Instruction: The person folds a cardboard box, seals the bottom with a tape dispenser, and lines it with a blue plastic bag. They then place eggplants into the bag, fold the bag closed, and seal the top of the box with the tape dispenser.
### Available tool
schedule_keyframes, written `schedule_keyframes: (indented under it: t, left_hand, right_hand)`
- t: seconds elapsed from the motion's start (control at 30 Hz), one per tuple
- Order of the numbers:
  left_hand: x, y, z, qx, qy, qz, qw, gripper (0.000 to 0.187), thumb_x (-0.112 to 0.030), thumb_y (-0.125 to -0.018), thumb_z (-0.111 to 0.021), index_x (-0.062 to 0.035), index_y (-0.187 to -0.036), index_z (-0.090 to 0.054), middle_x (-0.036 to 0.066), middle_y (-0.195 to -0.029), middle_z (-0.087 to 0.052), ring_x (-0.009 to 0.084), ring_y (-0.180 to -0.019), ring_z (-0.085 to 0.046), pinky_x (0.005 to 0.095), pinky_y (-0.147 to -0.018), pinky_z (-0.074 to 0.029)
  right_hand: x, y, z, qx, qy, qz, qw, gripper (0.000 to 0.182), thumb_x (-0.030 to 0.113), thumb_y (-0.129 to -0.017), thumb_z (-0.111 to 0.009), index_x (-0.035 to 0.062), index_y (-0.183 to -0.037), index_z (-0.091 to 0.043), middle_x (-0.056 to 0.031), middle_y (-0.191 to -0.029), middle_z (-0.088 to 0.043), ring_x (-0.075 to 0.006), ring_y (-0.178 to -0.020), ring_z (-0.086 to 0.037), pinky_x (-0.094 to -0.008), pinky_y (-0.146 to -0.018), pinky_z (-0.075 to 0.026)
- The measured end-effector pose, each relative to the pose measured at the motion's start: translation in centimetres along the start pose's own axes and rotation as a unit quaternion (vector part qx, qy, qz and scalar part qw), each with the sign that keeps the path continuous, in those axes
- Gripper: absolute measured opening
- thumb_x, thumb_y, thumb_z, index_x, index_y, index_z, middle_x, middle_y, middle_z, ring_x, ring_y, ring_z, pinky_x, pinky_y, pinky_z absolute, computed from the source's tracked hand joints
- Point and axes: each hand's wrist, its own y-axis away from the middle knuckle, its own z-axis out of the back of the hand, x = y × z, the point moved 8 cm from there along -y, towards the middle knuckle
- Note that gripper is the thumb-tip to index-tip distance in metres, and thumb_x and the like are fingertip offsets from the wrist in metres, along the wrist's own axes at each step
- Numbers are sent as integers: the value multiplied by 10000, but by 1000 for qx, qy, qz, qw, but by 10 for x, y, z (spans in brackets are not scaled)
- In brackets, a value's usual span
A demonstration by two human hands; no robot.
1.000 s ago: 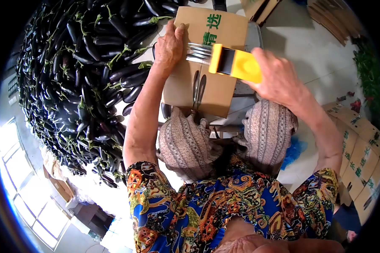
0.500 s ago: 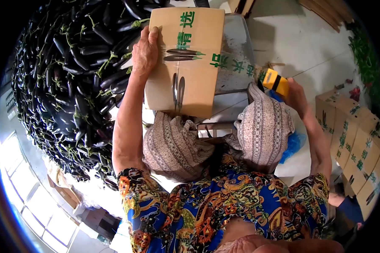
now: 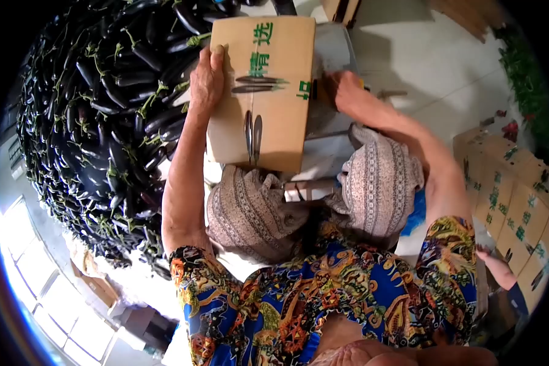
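A cardboard box [image 3: 274, 122] with green characters and pictures of eggplants stands in front of my knees. My left hand [image 3: 207, 79] grips its left edge, thumb on the top face. At the box's right side is my right hand [image 3: 348, 91], closed and slightly blurred. It holds a yellow tape dispenser, mostly hidden now behind the hand, with only a yellow sliver [image 3: 361, 83] showing. A piece of green print [image 3: 304, 90] lies at the box's right edge. Under the box, a grey surface [image 3: 338, 46] shows partly.
A large heap of eggplants [image 3: 97, 122] fills the left side. Several printed cartons [image 3: 509, 201] stand at the right, near another person's arm [image 3: 499, 269]. Green vegetables [image 3: 527, 91] lie at far right. A blue plastic bag [image 3: 416, 216] is beside my right knee.
My right hand has swung left with the tape dispenser, from out beside my knee to the box's right side. The stretched, green-printed tape no longer shows. The box has shifted slightly left.
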Motion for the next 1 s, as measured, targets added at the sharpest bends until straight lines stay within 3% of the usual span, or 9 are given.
schedule_keyframes:
  t: [0.1,0.17,0.23,0.4,0.57,0.67,0.77,0.9,1.0]
  left_hand:
    - [-8,1,-9,48,108,-48,992,585,-499,-978,-408,-82,-1388,-416,237,-1238,-582,366,-1184,-536,411,-990,-412]
    - [-42,16,-17,127,246,-53,960,612,-461,-974,-445,-65,-1429,-346,183,-1335,-511,294,-1220,-499,362,-1026,-382]
    - [-91,40,-28,213,367,-87,901,625,-416,-964,-480,-79,-1457,-297,173,-1419,-420,312,-1277,-433,381,-1073,-337]
    - [-155,82,-83,161,-6,-376,913,753,-454,-892,-608,-144,-1488,-268,158,-1540,-212,366,-1417,-185,541,-1119,-237]
    - [-137,85,-106,149,-22,-390,908,684,-387,-848,-677,-132,-1418,-398,150,-1516,-267,360,-1399,-239,545,-1090,-280]
    - [-69,55,-79,4,106,-218,970,629,-341,-850,-689,-50,-1357,-456,220,-1419,-388,393,-1297,-363,462,-1069,-336]
    - [84,55,-123,157,84,23,984,581,-337,-942,-554,39,-1365,-422,267,-1360,-464,377,-1269,-449,420,-1067,-364]
    - [95,160,-159,374,634,394,551,529,-404,-1001,-428,-13,-1353,-488,148,-1240,-599,200,-1138,-562,352,-963,-448]
    - [101,165,-142,324,630,406,578,470,-374,-994,-455,-8,-1276,-544,135,-1141,-639,185,-1011,-601,328,-861,-484]
  right_hand:
    - [-42,31,-69,291,-436,-248,814,317,206,-698,-704,4,-940,-669,-120,-870,-636,-268,-863,-604,-364,-709,-447]
    - [-74,88,-88,177,-497,-331,782,367,365,-729,-730,68,-938,-676,-49,-835,-646,-247,-785,-625,-407,-660,-477]
    - [-110,150,-93,123,-634,-442,623,462,431,-774,-735,44,-1010,-642,-42,-844,-657,-207,-762,-633,-370,-645,-491]
    - [-182,209,-36,-155,-844,-445,257,446,329,-902,-644,-11,-1178,-562,-93,-1029,-653,-156,-965,-627,-299,-829,-513]
    - [-190,166,-20,-155,-848,-421,284,446,295,-910,-636,-9,-1219,-534,-81,-1124,-636,-163,-1059,-610,-322,-938,-490]
    - [-134,115,-14,-54,-844,-429,318,373,326,-875,-668,45,-1116,-630,11,-990,-629,-63,-918,-560,-215,-832,-451]
    - [-110,84,17,17,-847,-395,356,408,345,-865,-680,39,-1132,-637,13,-996,-627,-73,-933,-572,-228,-839,-440]
    - [-92,48,29,-35,-835,-386,389,479,360,-845,-700,19,-1171,-622,-27,-1055,-627,-109,-1008,-541,-267,-917,-392]
    - [-91,17,34,2,-849,-343,403,480,333,-844,-703,7,-1184,-611,-31,-1041,-631,-108,-1021,-538,-266,-929,-379]
